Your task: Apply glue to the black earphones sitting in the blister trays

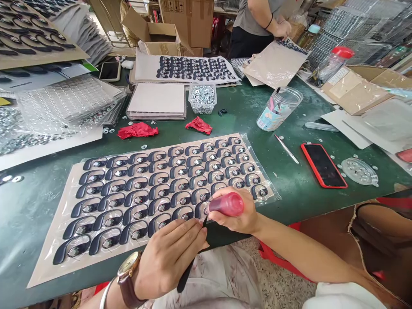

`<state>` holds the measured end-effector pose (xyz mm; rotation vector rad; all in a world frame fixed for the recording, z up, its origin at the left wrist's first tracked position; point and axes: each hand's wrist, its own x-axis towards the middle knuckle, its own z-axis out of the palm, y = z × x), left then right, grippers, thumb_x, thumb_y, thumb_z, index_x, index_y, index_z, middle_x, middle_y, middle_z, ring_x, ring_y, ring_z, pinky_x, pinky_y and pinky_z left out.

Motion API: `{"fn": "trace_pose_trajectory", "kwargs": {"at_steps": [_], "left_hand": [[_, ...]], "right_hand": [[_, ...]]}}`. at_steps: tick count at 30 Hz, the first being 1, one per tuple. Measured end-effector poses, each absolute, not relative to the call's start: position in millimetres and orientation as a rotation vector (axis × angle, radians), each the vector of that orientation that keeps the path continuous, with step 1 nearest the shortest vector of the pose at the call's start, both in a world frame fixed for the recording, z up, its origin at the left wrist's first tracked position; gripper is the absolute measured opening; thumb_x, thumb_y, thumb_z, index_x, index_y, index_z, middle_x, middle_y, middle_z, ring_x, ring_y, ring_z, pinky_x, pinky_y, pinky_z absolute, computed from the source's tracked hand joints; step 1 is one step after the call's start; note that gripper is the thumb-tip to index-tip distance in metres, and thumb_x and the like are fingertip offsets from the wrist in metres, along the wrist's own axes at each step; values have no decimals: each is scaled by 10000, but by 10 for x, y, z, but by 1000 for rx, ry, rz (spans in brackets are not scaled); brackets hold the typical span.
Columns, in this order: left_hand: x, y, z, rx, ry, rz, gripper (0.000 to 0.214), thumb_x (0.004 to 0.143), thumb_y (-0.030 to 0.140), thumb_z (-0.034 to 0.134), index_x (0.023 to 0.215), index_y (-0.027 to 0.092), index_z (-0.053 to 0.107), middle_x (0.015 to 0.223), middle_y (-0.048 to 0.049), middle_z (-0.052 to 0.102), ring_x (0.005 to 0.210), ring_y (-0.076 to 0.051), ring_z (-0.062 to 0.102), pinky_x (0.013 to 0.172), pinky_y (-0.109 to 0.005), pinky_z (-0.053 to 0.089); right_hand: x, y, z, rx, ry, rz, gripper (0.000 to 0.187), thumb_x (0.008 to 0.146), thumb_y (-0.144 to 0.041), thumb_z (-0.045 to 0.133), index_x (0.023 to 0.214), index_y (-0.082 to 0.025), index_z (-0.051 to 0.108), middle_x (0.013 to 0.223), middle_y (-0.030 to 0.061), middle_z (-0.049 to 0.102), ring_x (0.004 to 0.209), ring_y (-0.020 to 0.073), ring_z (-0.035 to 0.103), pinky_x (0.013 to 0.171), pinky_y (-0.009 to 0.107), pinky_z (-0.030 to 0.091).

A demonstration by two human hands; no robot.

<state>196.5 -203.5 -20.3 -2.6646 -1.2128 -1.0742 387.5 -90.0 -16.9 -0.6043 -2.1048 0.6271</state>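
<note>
My left hand [172, 255] is at the near edge of a card [48, 257] under clear film, its fingers together. A slim black tool [185, 277], perhaps tweezers, passes behind those fingers; its handle hangs below them. My right hand [243, 214] is closed around a red squeeze bottle [229, 204], tilted low over the card's near edge, with its nozzle hidden. Rows of black curved pieces [133, 200], each with a small shiny round centre, cover the card. The two hands almost meet beside the lower row.
Red crumpled cloths [138, 130], a tub of metal washers [202, 98] and a clear jar [279, 109] stand beyond the card. To the right lie a white stick [286, 149], a red-cased phone [323, 165] and a clear lid [359, 171]. A person [257, 23] handles another card opposite.
</note>
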Motion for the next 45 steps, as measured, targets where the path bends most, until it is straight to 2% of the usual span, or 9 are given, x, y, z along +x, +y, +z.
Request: {"fn": "trace_pose_trajectory", "kwargs": {"at_steps": [7, 32, 39, 45], "left_hand": [[1959, -2023, -212, -2713, -1258, -1141, 209, 907, 95, 541, 1075, 50, 658, 1008, -116, 732, 971, -249, 689, 814, -376, 562], [1913, -1929, -173, -2784, -1387, -1286, 255, 844, 55, 588, 1089, 105, 640, 985, -95, 729, 922, -212, 694, 790, -335, 566], [1885, -1845, -134, -2806, -1554, -1442, 213, 859, 68, 588, 1046, 149, 650, 935, -63, 729, 863, -175, 695, 770, -297, 560], [1873, -1738, -86, -2735, -1781, -1485, 120, 903, 163, 574, 922, 174, 692, 845, -46, 736, 764, -158, 703, 703, -257, 574]], "right_hand": [[3920, -890, -193, -728, -2046, 679, 200, 801, -357, 713, 866, -182, 641, 731, 46, 710, 596, 172, 682, 549, 281, 551], [3937, -900, -167, -690, -2046, 667, 133, 784, -327, 694, 801, -210, 632, 669, 18, 682, 539, 156, 648, 496, 265, 525], [3933, -904, -191, -664, -2051, 684, 149, 775, -318, 713, 820, -200, 634, 688, 24, 687, 567, 157, 659, 521, 263, 541], [3926, -907, -208, -616, -2076, 706, 177, 790, -347, 704, 868, -204, 636, 738, 26, 708, 603, 157, 680, 556, 260, 569]]}}
